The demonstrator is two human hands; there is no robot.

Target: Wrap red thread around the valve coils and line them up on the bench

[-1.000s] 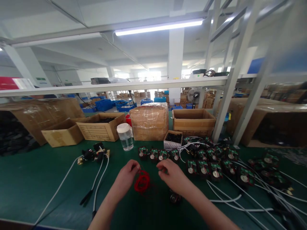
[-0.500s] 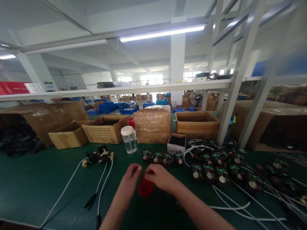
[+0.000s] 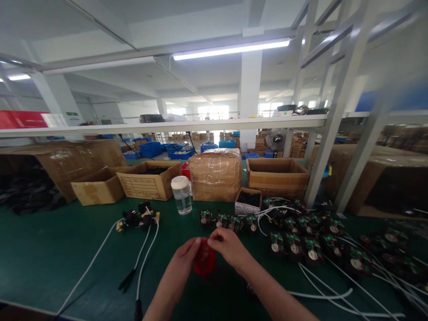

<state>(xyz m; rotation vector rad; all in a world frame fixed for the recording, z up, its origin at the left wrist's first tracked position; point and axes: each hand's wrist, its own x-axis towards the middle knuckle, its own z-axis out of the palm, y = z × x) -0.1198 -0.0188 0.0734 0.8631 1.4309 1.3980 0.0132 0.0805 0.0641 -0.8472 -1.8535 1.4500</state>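
Both my hands meet over the green table (image 3: 50, 258), a little in front of me. My left hand (image 3: 185, 258) and my right hand (image 3: 227, 247) pinch a small bundle of red wire (image 3: 204, 263) between them, fingertips nearly touching above it. The red coil hangs just under the fingers. Just beyond my hands runs a row of small black modules with green circuit boards (image 3: 229, 220).
Several more modules with white cables (image 3: 307, 249) spread to the right. A clear jar with a white lid (image 3: 181, 195) stands behind my hands, a small box of black parts (image 3: 247, 200) beside it. Cardboard boxes (image 3: 216, 174) line the back. Black connectors on white cables (image 3: 138, 218) lie left.
My hands have come together: a second ago they were apart with the red wire stretched between them, now both pinch close above the bundle. The camera view shifted slightly.
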